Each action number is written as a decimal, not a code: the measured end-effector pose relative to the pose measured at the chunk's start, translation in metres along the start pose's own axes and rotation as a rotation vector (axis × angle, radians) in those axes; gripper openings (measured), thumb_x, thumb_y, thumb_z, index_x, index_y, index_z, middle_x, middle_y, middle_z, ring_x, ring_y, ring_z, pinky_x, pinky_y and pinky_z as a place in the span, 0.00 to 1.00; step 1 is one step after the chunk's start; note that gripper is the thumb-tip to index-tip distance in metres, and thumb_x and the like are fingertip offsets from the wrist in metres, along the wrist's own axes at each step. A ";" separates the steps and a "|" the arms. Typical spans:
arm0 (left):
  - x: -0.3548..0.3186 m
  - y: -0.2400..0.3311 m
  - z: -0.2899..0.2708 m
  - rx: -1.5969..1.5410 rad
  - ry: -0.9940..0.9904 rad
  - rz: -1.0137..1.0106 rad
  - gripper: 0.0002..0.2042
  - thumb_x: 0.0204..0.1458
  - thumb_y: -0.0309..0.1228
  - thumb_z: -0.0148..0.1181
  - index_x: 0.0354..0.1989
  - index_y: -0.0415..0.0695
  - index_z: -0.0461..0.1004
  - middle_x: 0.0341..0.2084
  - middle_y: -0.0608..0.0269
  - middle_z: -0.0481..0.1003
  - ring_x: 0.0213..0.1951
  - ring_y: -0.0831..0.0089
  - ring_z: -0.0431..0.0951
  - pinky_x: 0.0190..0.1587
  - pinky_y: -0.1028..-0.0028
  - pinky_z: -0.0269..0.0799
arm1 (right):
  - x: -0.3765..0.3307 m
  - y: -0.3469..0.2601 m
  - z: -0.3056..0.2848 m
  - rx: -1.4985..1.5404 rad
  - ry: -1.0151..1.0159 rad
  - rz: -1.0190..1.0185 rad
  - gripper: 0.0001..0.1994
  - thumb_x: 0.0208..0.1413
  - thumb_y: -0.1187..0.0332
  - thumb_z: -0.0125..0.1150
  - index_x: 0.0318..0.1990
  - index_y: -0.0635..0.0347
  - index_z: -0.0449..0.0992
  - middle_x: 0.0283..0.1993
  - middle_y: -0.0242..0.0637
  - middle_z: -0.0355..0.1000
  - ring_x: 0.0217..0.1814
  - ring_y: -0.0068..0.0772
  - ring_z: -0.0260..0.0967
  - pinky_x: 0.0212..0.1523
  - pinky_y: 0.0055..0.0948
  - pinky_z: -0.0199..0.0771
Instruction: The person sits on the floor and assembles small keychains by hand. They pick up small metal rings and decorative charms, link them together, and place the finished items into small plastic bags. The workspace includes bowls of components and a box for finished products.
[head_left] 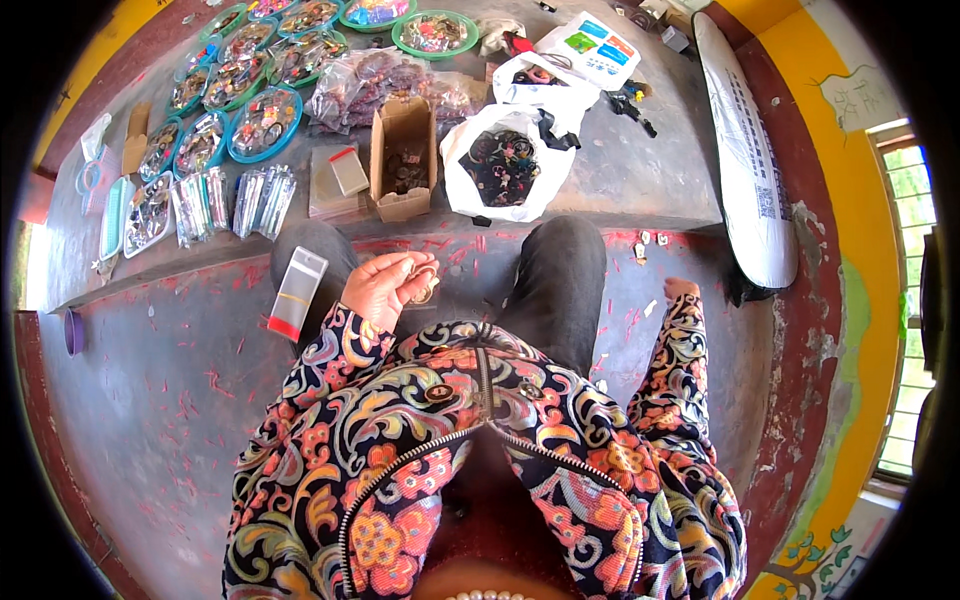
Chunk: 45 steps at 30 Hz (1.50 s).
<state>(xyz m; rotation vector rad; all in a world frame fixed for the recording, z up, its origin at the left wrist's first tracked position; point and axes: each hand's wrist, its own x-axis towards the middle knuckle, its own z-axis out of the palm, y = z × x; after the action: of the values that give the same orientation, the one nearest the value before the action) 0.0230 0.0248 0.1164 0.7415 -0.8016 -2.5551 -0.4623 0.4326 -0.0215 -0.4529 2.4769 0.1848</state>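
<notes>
My left hand (385,285) is raised over my left knee, its fingers curled around a few thin pale loops (425,283) that look like small elastic bands. A clear flat packet with a red end (297,293) lies on the floor just left of that hand. My right hand (681,288) rests low on the floor beside my right knee. Only its knuckles show past the patterned sleeve, and its fingers are hidden. Ahead of my knees, on a raised step, stand an open cardboard box (405,160) of small dark pieces and an open white bag (505,160) of dark rings.
Several teal-rimmed trays (262,124) of small colourful items and bundles of clear packets (230,200) fill the step's left part. Clear bags of trinkets (375,85) lie behind the box. A long white sack (745,150) leans along the right wall.
</notes>
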 end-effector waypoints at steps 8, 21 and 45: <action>-0.003 -0.001 -0.004 0.004 0.004 0.016 0.09 0.52 0.23 0.45 0.37 0.30 0.69 0.38 0.49 0.70 0.43 0.63 0.71 0.48 0.72 0.68 | -0.084 -0.107 -0.039 1.507 -0.162 -0.413 0.17 0.50 0.69 0.48 0.50 0.57 0.66 0.47 0.40 0.67 0.50 0.35 0.64 0.46 0.31 0.64; -0.002 0.005 0.001 -0.070 -0.028 0.046 0.09 0.52 0.24 0.46 0.38 0.32 0.69 0.42 0.50 0.69 0.45 0.62 0.70 0.44 0.76 0.70 | -0.169 -0.322 -0.063 1.205 0.146 -0.643 0.08 0.51 0.68 0.52 0.33 0.63 0.73 0.30 0.33 0.72 0.29 0.21 0.68 0.26 0.18 0.65; -0.007 -0.002 0.007 0.010 0.095 0.046 0.11 0.51 0.27 0.49 0.41 0.36 0.69 0.33 0.61 0.73 0.31 0.77 0.73 0.32 0.78 0.71 | -0.261 -0.416 -0.019 1.379 -0.436 -0.955 0.03 0.45 0.76 0.59 0.30 0.63 0.75 0.27 0.29 0.72 0.25 0.15 0.61 0.26 0.15 0.61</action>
<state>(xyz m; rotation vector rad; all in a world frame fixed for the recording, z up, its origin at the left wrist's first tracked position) 0.0244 0.0321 0.1225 0.8320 -0.7922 -2.4569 -0.1246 0.1129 0.1368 -0.7371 1.2469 -1.4849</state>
